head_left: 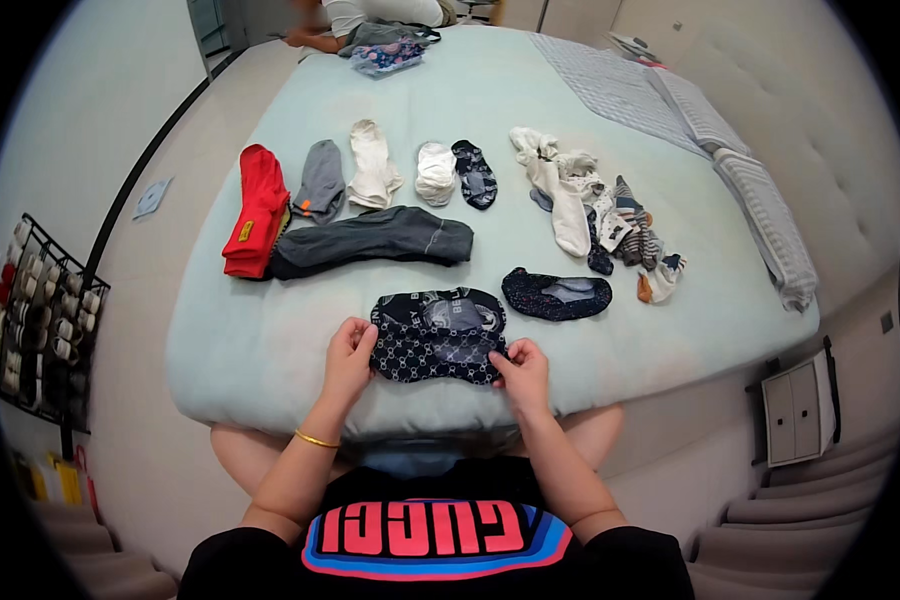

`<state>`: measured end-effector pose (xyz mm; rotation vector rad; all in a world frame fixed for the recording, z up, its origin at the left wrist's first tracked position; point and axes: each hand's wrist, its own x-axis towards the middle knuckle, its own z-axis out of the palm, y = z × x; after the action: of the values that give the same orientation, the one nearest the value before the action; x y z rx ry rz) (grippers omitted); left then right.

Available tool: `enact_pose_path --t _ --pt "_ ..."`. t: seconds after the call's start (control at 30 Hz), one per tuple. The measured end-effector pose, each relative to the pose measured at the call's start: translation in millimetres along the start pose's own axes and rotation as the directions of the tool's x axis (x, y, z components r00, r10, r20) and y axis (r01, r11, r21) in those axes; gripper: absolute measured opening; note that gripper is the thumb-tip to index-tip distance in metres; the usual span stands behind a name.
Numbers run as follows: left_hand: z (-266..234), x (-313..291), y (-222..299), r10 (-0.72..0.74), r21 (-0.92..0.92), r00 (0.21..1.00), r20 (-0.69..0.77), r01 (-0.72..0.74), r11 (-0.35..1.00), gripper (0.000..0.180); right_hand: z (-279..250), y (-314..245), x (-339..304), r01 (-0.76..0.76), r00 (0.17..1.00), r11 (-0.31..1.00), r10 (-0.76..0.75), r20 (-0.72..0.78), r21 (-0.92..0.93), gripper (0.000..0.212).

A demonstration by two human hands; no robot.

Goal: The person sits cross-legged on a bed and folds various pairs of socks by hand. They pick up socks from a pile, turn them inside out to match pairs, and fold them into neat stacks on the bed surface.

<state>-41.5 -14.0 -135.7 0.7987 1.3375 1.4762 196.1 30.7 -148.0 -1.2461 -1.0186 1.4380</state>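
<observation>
Near the bed's front edge lie two black patterned low-cut socks. The nearer sock (410, 360) has a light lattice print, and the other sock (394, 308) lies against its far side. My left hand (350, 350) pinches the nearer sock's left end. My right hand (523, 374) has thumb and fingers closed on its right end. A speckled dark low-cut sock (526, 296) sits just beyond my right hand. Farther off, long dark grey socks (370, 245) lie crosswise below a row of red socks (262, 200), grey socks (320, 180), white socks (372, 165), white low-cut socks (435, 172) and black patterned socks (476, 178).
A loose heap of mixed socks (572, 215) lies right of the row on the bed (470, 70). Folded grey bedding (770, 225) lines the right side. At the far edge, another person's arm (315, 42) rests by a patterned bundle (388, 58). A shoe rack (45, 320) stands left.
</observation>
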Motion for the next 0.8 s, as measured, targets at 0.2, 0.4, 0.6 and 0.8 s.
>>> enact_pose_path --t 0.2,0.4,0.6,0.8 --pt "15.3 -8.8 6.4 -0.017 0.057 0.999 0.028 0.016 0.998 0.008 -8.1 -6.2 -3.5 0.038 0.996 0.998 -0.033 -0.088 0.048 0.019" --pt "51.5 -17.3 7.6 -0.019 0.044 0.994 0.111 0.014 0.999 0.006 -44.1 -11.3 10.8 0.289 0.94 0.957 -0.285 -0.185 -0.004 0.019" --pt "85.2 47.3 -6.0 0.411 0.167 0.9 0.147 -0.432 0.886 0.009 -68.5 -55.9 54.9 0.403 0.898 0.905 -0.42 -0.13 -0.139 0.017" --pt "137.1 120.2 23.4 0.259 0.282 0.965 0.034 -0.258 0.924 0.013 -79.9 -93.2 158.3 0.236 0.94 0.92 -0.298 -0.168 -0.312 0.01"
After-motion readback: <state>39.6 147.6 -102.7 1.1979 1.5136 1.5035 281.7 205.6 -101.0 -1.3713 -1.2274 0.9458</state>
